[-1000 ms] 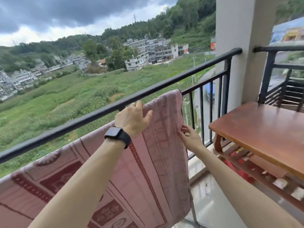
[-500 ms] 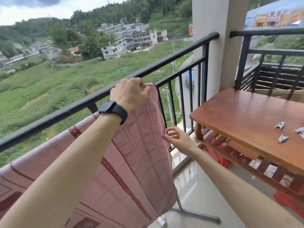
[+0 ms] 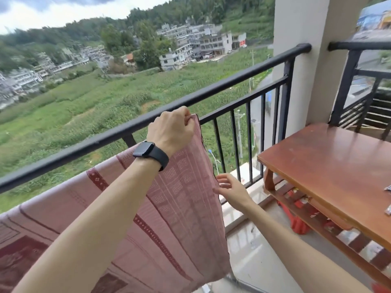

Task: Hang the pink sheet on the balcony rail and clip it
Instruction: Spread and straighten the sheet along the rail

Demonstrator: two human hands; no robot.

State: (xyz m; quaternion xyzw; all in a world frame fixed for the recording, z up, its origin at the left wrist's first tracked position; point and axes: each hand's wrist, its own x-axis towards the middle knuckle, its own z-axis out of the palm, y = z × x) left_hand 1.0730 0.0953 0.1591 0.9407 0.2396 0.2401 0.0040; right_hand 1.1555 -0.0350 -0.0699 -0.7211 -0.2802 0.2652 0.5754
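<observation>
Head view: thin woven pink sheet [image 3: 179, 208] with darker maroon bands, dotted stripes and square grid patterning, soft and slightly wrinkled. It hangs just below the round black metal balcony rail [image 3: 222, 83], on the near side of it; whether it drapes over the rail itself cannot be told. Its long axis runs along the rail, from lower left up to the right, and its right edge falls nearly straight down with a dark frayed hem. The top right corner sits highest, close under the rail.

Left hand [image 3: 171, 132], a black smartwatch [image 3: 149, 152] on its wrist, pinches that top corner, fingers curled tight on the cloth. Right hand [image 3: 231, 188] is lower, at the sheet's right edge, fingers loosely spread and fingertips touching the hem, not closed on it.

Right of the sheet: slim vertical black bars under the rail, a pale square concrete pillar [image 3: 300, 60], and a glossy reddish-brown wooden table [image 3: 330, 170] with a slatted lower shelf. Wet-looking glossy tile floor [image 3: 260, 254] below.
</observation>
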